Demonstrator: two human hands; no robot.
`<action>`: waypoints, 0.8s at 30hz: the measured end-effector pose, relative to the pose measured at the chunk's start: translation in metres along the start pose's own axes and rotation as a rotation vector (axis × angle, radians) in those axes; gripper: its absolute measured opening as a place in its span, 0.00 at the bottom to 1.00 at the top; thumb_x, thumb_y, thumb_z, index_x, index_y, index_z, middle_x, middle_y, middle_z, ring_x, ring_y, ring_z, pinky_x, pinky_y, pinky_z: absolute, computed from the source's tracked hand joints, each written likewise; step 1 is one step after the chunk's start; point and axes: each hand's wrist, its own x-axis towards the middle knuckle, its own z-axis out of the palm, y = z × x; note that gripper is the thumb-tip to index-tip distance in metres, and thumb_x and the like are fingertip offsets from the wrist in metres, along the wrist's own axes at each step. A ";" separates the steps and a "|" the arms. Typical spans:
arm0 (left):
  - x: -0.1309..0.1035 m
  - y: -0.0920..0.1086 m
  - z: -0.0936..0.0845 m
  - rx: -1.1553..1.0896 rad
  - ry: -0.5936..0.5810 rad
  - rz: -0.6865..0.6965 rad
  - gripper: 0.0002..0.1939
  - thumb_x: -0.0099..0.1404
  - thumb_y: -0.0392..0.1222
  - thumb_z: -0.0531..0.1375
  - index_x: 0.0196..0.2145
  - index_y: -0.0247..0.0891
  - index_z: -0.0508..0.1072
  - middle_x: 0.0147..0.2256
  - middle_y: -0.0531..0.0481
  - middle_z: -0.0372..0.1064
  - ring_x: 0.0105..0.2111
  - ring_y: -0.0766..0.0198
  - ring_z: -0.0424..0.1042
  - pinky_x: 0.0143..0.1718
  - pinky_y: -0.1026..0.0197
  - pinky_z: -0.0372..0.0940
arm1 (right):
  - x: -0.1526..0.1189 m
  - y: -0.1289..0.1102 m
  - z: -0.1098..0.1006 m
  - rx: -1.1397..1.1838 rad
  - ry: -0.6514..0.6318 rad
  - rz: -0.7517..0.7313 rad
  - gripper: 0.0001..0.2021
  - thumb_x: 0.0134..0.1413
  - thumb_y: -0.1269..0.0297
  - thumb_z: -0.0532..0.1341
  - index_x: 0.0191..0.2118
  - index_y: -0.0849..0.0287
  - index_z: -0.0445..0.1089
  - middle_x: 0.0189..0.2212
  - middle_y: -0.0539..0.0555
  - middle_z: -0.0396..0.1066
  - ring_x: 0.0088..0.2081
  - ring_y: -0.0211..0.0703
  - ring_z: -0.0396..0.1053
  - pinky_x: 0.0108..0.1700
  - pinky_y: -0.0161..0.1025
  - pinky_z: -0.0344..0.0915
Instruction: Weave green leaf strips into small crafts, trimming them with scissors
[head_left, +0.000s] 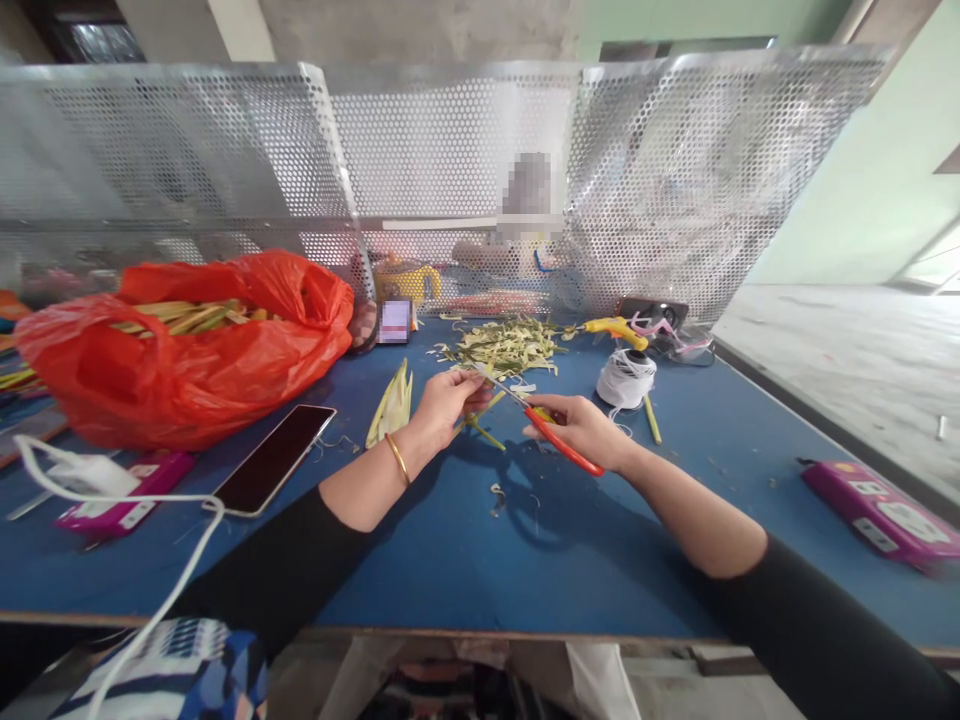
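Observation:
My right hand (pixel 581 425) is closed around the red-handled scissors (pixel 562 445), whose blades point up and to the left. The blade tips reach the fingers of my left hand (pixel 442 405), which are pinched together on thin green plant strips (pixel 487 434). Some strips hang below that hand; what sits between the fingertips is partly hidden. Just left of it lies a pale yellow-green folded leaf bundle (pixel 391 405) on the blue tabletop (pixel 450 540). Beyond both hands is a loose heap of plant trimmings (pixel 510 345).
A red plastic bag (pixel 292 365) of dry strips stands left, near a dark phone (pixel 277 460) and a white cable (pixel 191 560). On the right are a white thread spool (pixel 626 382), a yellow-handled tool (pixel 619 330) and a purple power strip (pixel 877 510). Perforated metal panels (pixel 435 140) border the back.

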 end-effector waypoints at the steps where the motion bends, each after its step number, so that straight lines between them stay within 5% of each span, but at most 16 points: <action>1: 0.000 0.000 0.000 0.003 -0.003 -0.002 0.08 0.59 0.29 0.62 0.22 0.33 0.72 0.20 0.51 0.72 0.19 0.70 0.70 0.26 0.67 0.67 | 0.000 0.000 0.000 0.004 -0.008 0.002 0.23 0.45 0.47 0.63 0.40 0.62 0.75 0.23 0.46 0.59 0.25 0.34 0.52 0.27 0.34 0.53; 18: 0.001 0.000 -0.001 -0.033 -0.014 -0.024 0.07 0.58 0.29 0.64 0.23 0.32 0.72 0.20 0.51 0.72 0.18 0.71 0.71 0.23 0.70 0.67 | 0.000 0.000 0.005 0.008 -0.017 0.017 0.23 0.47 0.44 0.61 0.35 0.63 0.73 0.18 0.44 0.51 0.22 0.32 0.47 0.24 0.33 0.47; 24: -0.003 0.003 -0.001 -0.036 -0.040 -0.007 0.07 0.59 0.32 0.63 0.23 0.32 0.72 0.22 0.50 0.73 0.20 0.70 0.72 0.27 0.68 0.68 | -0.001 -0.006 0.005 -0.381 0.167 0.137 0.24 0.52 0.43 0.57 0.40 0.59 0.74 0.21 0.49 0.67 0.24 0.40 0.63 0.27 0.36 0.55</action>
